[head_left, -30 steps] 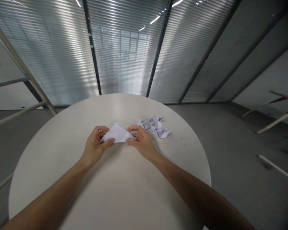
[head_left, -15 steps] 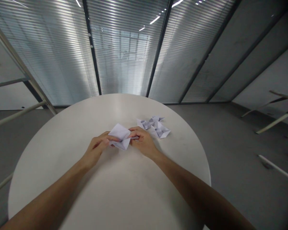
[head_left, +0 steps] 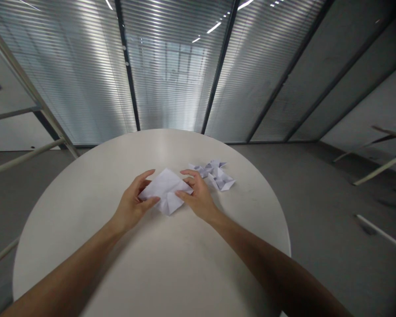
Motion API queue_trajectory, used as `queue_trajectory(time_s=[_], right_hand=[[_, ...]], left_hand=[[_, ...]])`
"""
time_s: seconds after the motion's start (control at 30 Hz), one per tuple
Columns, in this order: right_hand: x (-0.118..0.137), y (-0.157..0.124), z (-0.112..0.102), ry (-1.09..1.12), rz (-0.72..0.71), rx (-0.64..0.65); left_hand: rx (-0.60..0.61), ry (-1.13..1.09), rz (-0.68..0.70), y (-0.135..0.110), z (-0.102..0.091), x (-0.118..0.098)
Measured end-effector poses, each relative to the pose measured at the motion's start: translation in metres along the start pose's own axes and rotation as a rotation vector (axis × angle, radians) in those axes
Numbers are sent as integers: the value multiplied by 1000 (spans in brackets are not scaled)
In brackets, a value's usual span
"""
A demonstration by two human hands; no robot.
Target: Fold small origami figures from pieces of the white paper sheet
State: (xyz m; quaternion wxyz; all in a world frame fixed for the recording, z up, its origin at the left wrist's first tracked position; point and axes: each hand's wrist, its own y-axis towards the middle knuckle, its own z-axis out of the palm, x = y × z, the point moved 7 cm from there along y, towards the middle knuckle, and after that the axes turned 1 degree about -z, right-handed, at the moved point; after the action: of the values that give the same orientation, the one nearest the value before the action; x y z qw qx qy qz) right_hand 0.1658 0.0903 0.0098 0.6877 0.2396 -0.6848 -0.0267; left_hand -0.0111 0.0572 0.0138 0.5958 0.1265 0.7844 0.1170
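A white piece of folded paper (head_left: pixel 166 187) is held between my hands just above the table, spread fairly flat with its corners pointing outward. My left hand (head_left: pixel 132 202) grips its left corner, thumb on top and the other fingers curled behind. On the right corner, my right hand (head_left: pixel 198 198) pinches the sheet with the thumb over its face and the index finger raised above the edge. Beyond my right hand lie several folded paper pieces (head_left: pixel 221 178) with upturned points, close together on the table.
The round white table (head_left: pixel 165 259) fills the middle of the view. A pale metal frame (head_left: pixel 29 156) stands at its left. Chair legs (head_left: pixel 383 169) show on the grey floor at the right. Glass panels with blinds (head_left: pixel 168 79) rise behind.
The folded paper has been opened out wider and flatter between my hands. My fingers have shifted from its middle to its left and right corners. The other paper pieces stay put.
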Motion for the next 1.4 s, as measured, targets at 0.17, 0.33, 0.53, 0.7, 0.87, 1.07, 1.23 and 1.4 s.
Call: queue_trajectory(time_s=[0.17,0.33,0.53,0.7,0.87,1.07,1.23,1.4], right_hand=[[13,-5,-2,-98,-110,-45],[34,-10,0,-223,-325,-58],[33,-12,0,-311,-329,-51],[29,-12,0,-337,-305,-56],[38,-11,3,-369,-394,16],[48,-12,4,-462,-421,48],[58,-16,14,-579,-515,177],[47,-11,18,-385,-364,310]], left_hand=[[-105,251,287,-5,-8,-21],[-144,377,424,-9,-9,-39],[-167,359,377,-9,-10,-31],[-135,334,413,-9,-9,-33],[-70,334,400,-7,-7,-32],[-78,306,326,-6,-8,-33],[-44,173,218,-2,-10,-26],[-71,-91,58,0,-11,-8]])
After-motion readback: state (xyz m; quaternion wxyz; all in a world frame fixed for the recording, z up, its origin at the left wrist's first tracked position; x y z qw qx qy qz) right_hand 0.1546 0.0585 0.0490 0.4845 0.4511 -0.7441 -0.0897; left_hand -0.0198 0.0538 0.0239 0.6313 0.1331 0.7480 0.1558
